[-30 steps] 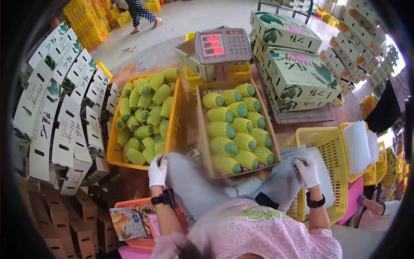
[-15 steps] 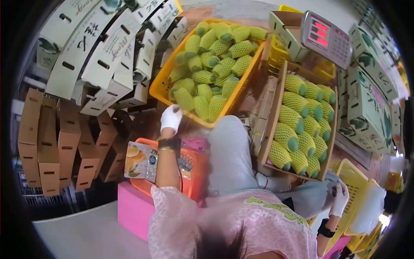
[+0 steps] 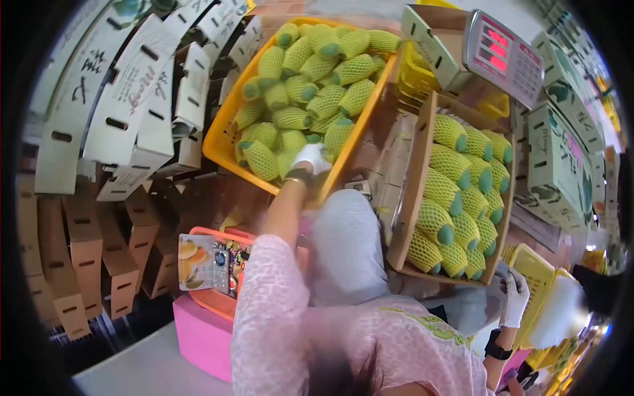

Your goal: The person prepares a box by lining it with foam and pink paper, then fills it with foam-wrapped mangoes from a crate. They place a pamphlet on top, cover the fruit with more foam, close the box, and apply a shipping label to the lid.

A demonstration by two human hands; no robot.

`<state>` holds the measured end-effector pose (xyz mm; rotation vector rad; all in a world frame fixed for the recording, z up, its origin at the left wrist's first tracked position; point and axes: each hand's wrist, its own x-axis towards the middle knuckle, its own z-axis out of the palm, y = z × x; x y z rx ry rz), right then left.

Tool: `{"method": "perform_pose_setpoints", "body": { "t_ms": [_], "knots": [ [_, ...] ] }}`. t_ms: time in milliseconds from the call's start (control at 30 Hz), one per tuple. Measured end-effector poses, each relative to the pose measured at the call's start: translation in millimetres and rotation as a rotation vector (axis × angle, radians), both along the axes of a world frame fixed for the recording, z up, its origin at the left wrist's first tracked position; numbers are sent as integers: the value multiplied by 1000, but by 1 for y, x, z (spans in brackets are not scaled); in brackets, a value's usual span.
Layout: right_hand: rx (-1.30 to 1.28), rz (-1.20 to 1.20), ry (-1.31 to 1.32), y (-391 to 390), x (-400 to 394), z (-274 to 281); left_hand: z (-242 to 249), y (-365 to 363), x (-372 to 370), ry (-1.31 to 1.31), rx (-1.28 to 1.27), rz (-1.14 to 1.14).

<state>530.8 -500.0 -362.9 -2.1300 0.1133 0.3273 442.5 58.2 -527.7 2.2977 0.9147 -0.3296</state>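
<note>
My left hand [image 3: 312, 158], in a white glove, reaches into the near right corner of a yellow-orange plastic crate [image 3: 232, 164]. It touches the mangoes there, and its fingers are hidden or blurred. Green mangoes [image 3: 288, 118] in yellow foam nets fill the crate. My right hand [image 3: 515, 300], also white-gloved, rests by my right thigh with its fingers loosely bent and apart, and nothing shows in it. Between the crate and that hand, a cardboard box [image 3: 411, 228] holds rows of netted mangoes [image 3: 456, 173], tilted with their bare green ends toward the right.
A scale [image 3: 505, 56] with red digits stands behind the box. White mango cartons [image 3: 135, 99] and brown cartons [image 3: 86, 247] line the left. An orange basket [image 3: 218, 295] sits on a pink stool [image 3: 201, 336] beside me. More cartons [image 3: 561, 168] and a yellow basket [image 3: 535, 280] are at right.
My left hand has moved forward and right, from the crate's near edge into the crate among the mangoes. The view has shifted slightly. My right hand stays by my thigh.
</note>
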Motion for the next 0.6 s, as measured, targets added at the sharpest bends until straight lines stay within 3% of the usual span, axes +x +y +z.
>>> {"method": "perform_pose_setpoints", "body": {
  "t_ms": [33, 67, 133, 167, 200, 267, 333, 400, 467, 533, 600],
  "knots": [
    [-35, 3, -8, 2, -4, 7, 14, -4, -6, -53, -98, 129],
    [-105, 13, -57, 0, -7, 10, 17, 3, -14, -147, 89, 82],
    [-89, -3, -49, -8, -10, 13, 45, 9, -26, -373, 11, 334],
    [-80, -22, -44, -6, -11, 14, 23, 5, -8, -367, 211, 204],
    [-71, -41, -40, -6, -14, 15, 74, 16, -29, -576, -354, 505],
    [-141, 45, -98, -14, -10, -2, 133, -8, -17, -643, -478, 545],
    [-101, 50, -81, -1, -7, -10, 165, -42, -1, -766, -623, 393],
    [-58, 62, -62, 15, -8, -16, 197, -99, 28, -654, -757, 250],
    [-25, 129, -115, 25, -9, -17, 169, -143, 58, -647, -803, 50],
    [-66, 178, -182, 23, -10, -13, 180, -203, 79, -484, -971, 25],
    [7, 168, -262, 13, -12, -15, 153, -240, 96, -495, -741, -87]
  ]
}}
